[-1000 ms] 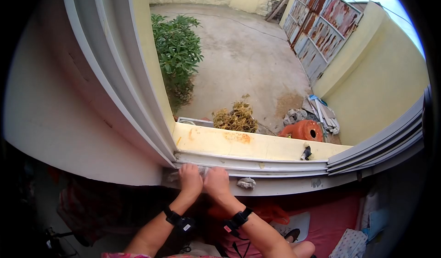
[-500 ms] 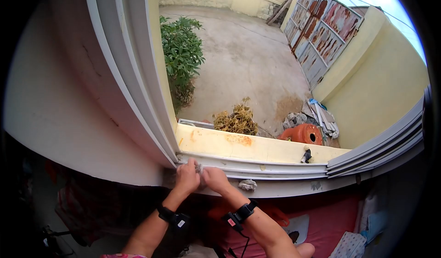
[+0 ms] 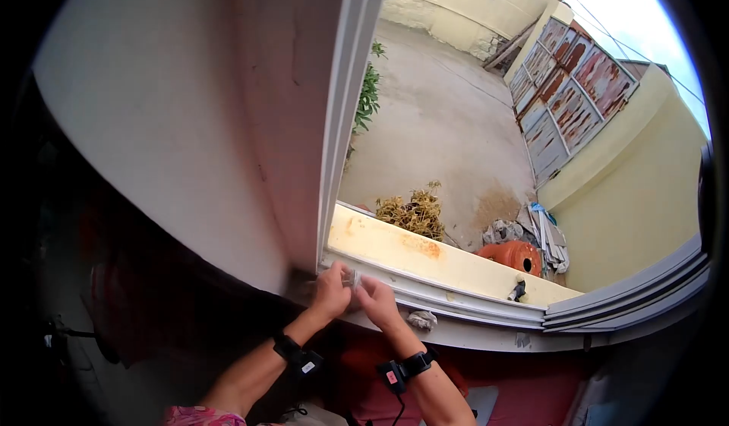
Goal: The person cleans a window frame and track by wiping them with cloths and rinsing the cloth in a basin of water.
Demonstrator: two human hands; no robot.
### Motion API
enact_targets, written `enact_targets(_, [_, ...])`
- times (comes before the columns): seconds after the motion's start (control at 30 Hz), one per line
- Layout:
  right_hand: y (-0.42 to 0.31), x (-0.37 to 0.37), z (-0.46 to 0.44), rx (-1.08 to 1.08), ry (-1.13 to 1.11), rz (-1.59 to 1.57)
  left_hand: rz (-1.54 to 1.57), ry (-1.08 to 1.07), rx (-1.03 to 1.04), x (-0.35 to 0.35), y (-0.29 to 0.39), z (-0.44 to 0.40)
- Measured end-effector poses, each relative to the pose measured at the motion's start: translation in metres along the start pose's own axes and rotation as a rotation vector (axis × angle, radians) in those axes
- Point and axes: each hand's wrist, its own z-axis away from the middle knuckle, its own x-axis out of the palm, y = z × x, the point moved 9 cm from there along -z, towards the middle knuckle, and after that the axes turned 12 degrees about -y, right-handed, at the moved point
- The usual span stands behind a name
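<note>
At the left end of the white window track (image 3: 456, 302), my left hand (image 3: 331, 295) and my right hand (image 3: 378, 303) are close together. Their fingers are closed on a small greyish crumpled rag (image 3: 352, 278) between them, of which only a little shows. A second wad, a crumpled grey-white rag (image 3: 422, 320), lies on the inner sill just right of my right hand. Each wrist wears a black strap with a small box.
A white window frame (image 3: 345, 107) rises left of my hands, with stacked sliding sashes (image 3: 630, 297) at the right. A dark fitting (image 3: 517, 289) stands on the yellow outer ledge (image 3: 395, 236). Outside are a dry plant (image 3: 414, 212), an orange pot (image 3: 516, 257) and a rusty gate (image 3: 569, 92).
My view has turned, so the window and yard sit further right and tilt. Both hands stay together at the track's left corner, with the fingers slightly shifted around the rag.
</note>
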Motion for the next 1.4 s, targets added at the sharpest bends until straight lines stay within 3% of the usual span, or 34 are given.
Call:
enact_targets(0.07, [0.017,0.001,0.005,0.031,-0.018,-0.206,0.060,0.076,0.036,-0.001,0.006,0.004])
enact_targets(0.13, [0.022,-0.010,0.013,0.017,0.013,-0.072,0.039,0.111,0.128,0.008,0.008,0.006])
enact_targets(0.27, [-0.009,-0.001,0.036,0.019,0.061,-0.148,0.004,0.123,0.166,0.008,0.017,0.025])
enact_targets(0.33, [-0.012,0.006,0.042,0.046,0.013,-0.176,0.047,0.101,0.098,0.004,0.013,0.035])
enact_targets(0.47, [-0.047,0.050,0.044,0.045,-0.069,-0.026,0.090,0.143,0.093,-0.033,0.010,0.067])
enact_targets(0.6, [-0.061,0.101,0.029,0.079,-0.162,-0.137,-0.001,0.309,0.084,-0.086,-0.001,0.101])
enact_targets(0.67, [-0.073,0.137,0.025,0.153,-0.276,-0.041,0.037,0.328,0.012,-0.107,-0.018,0.122])
enact_targets(0.73, [-0.061,0.177,0.020,0.170,-0.384,-0.083,0.043,0.342,-0.188,-0.124,-0.049,0.156])
enact_targets(0.8, [-0.074,0.203,0.016,0.130,-0.401,-0.142,0.066,0.402,-0.232,-0.148,-0.050,0.177])
enact_targets(1.07, [-0.003,0.314,0.015,0.170,-0.688,0.131,0.116,0.693,-0.371,-0.194,-0.115,0.291])
enact_targets(1.2, [0.012,0.347,0.024,0.219,-0.776,0.102,0.218,0.732,-0.480,-0.198,-0.130,0.323])
enact_targets(1.4, [0.015,0.342,0.027,0.180,-0.707,0.210,0.357,0.557,-0.575,-0.187,-0.142,0.324])
